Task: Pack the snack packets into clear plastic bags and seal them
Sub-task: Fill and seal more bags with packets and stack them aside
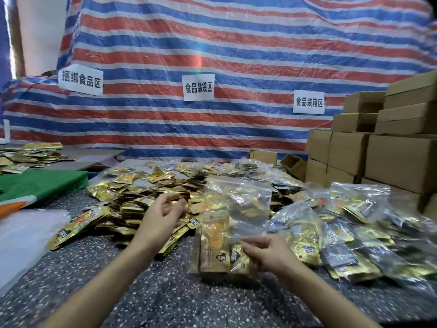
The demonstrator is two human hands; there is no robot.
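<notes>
Clear bag (248,204), part-filled, is pinched at its lower right by right hand (269,253); left hand (163,216) is held slack and empty over packet pile (127,202) just left of it.

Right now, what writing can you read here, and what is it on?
"捆绑食品区": left sign, on the tarp.
"食品装袋区": middle sign, same tarp.
"食品装箱区": right sign, same tarp.
Print on the packets in the bag: too blurred to read.
</notes>
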